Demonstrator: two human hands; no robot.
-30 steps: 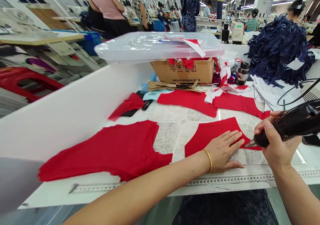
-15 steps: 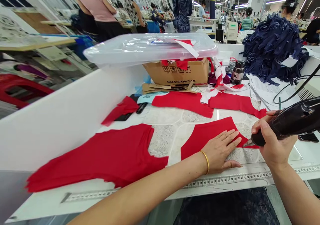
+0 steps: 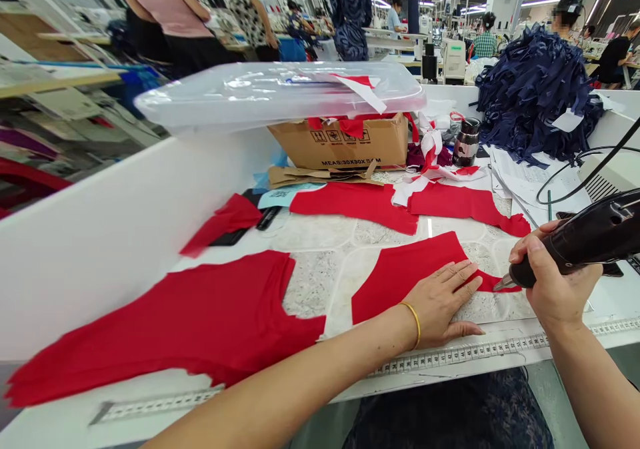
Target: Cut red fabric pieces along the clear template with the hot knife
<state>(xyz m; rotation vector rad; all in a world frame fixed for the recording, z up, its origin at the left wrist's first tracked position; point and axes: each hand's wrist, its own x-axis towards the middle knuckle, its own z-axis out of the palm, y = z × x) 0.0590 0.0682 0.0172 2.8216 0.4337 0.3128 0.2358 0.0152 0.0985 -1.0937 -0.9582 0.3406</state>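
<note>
My left hand (image 3: 445, 304) lies flat, fingers stretched out, on a red fabric piece (image 3: 405, 269) in front of me. My right hand (image 3: 557, 282) is wrapped round a black power tool (image 3: 590, 232) with a pointed metal tip. That tip is at the narrow right end of the red piece, just beyond my left fingertips; whether it touches the cloth I cannot tell. To the left lies a stack of larger red fabric pieces (image 3: 165, 316). Behind my hands are two more red strips, one on the left (image 3: 355, 202) and one on the right (image 3: 465, 204).
A measuring tape (image 3: 480, 351) runs along the table's front edge. At the back stand a cardboard box (image 3: 345, 144) under a clear plastic lid (image 3: 280, 96), a dark jar (image 3: 466, 142) and a heap of navy strips (image 3: 537, 99). A black cable (image 3: 565, 169) loops over papers at the right.
The tool's tip has shifted slightly right along the red piece's narrow end. My left hand stays flat on the cloth. The view has turned a little, moving the background left.
</note>
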